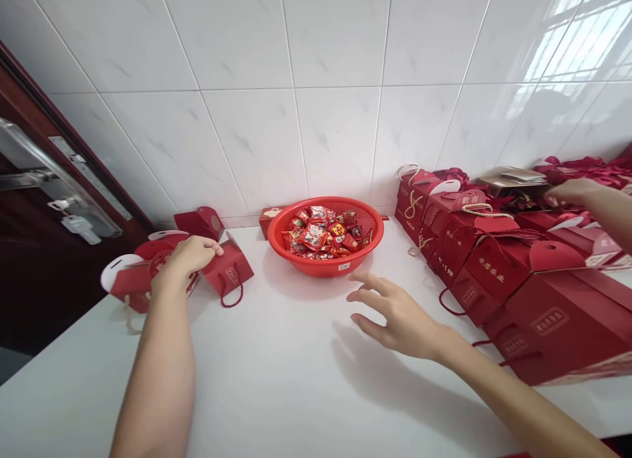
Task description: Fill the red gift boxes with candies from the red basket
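My left hand is closed on the upper edge of a small red gift box at the left of the table. A red cord handle hangs from the front of this box. The fingertips are partly hidden behind the hand. Over the white tabletop, my right hand is open with its fingers apart and nothing in it. It is just in front of a red plastic basket, apart from the rim. Inside the basket lie several wrapped sweets, mostly in red wrappers.
More red boxes stand by my left wrist, near a dark door with keys. Rows of red gift boxes fill the right side. Another person's hand reaches in there. A tiled wall bounds the back.
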Demonstrator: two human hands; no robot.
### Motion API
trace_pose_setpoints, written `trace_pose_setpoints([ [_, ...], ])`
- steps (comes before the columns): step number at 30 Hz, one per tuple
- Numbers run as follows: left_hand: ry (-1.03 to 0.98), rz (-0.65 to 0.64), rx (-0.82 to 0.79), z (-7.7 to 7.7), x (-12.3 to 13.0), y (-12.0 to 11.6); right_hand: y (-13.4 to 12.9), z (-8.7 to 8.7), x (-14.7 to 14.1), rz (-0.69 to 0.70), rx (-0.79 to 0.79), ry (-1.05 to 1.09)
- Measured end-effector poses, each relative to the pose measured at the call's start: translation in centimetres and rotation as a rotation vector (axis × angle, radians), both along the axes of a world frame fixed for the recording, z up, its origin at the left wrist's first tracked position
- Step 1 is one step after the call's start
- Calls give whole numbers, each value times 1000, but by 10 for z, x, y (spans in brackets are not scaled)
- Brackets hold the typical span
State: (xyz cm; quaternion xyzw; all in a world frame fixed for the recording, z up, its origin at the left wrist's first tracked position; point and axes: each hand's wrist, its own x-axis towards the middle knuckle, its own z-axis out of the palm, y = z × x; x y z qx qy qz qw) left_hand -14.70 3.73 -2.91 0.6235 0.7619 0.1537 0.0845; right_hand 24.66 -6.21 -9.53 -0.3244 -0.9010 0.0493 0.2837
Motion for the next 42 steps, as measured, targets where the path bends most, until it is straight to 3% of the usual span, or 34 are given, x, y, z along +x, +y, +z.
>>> trace_pose_setpoints([
  [10, 31, 44, -219, 18, 37, -16, 42, 20, -75, 169, -191, -17],
  [12, 7, -20, -274, 21, 45, -22, 46, 24, -89, 173, -207, -5],
  [17, -11, -325, -354, 24, 75, -35, 48, 31, -110, 176, -267, -132],
  [22, 52, -460, -365, 25, 93, -42, 42, 31, -108, 79, -320, -55],
  [25, 32, -481, -350, 26, 97, -45, 36, 34, -103, 139, -328, -7],
  [29, 42, -488, -380, 26, 101, -47, 28, 45, -97, 189, -341, -117],
  [36, 107, -584, -462, 29, 111, -56, 35, 56, -78, 197, -563, -130],
  [42, 101, -699, -398, 16, 134, -64, 46, 51, -68, 95, -427, 7],
])
